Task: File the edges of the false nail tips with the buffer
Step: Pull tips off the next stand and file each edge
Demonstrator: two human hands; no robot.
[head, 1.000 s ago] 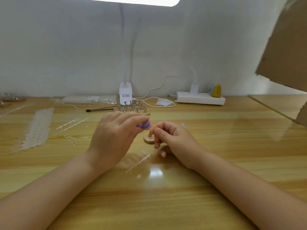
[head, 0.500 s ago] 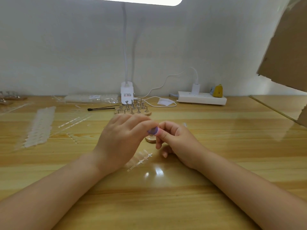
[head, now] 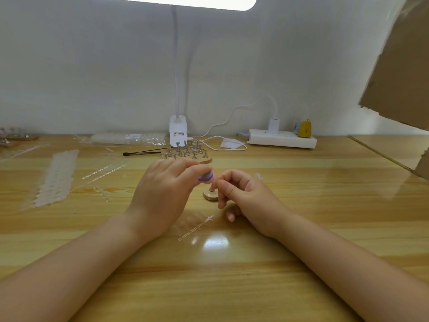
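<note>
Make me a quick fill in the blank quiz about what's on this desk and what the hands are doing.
1. The left hand holds a buffer coloured ____.
2. The right hand pinches something above a small round ____ stand.
3. The white power strip lies against the wall on the ____ side of the desk.
4. The black-tipped stick lies just ____ of the rack of nail holders.

Missing words: purple; wooden; right; left

Printed marks appear on the white lamp base (head: 178, 133): one red and one dark line, both too small to read. A white label on the clear plastic packet (head: 128, 138) carries print, likewise illegible. No other text is readable.
</note>
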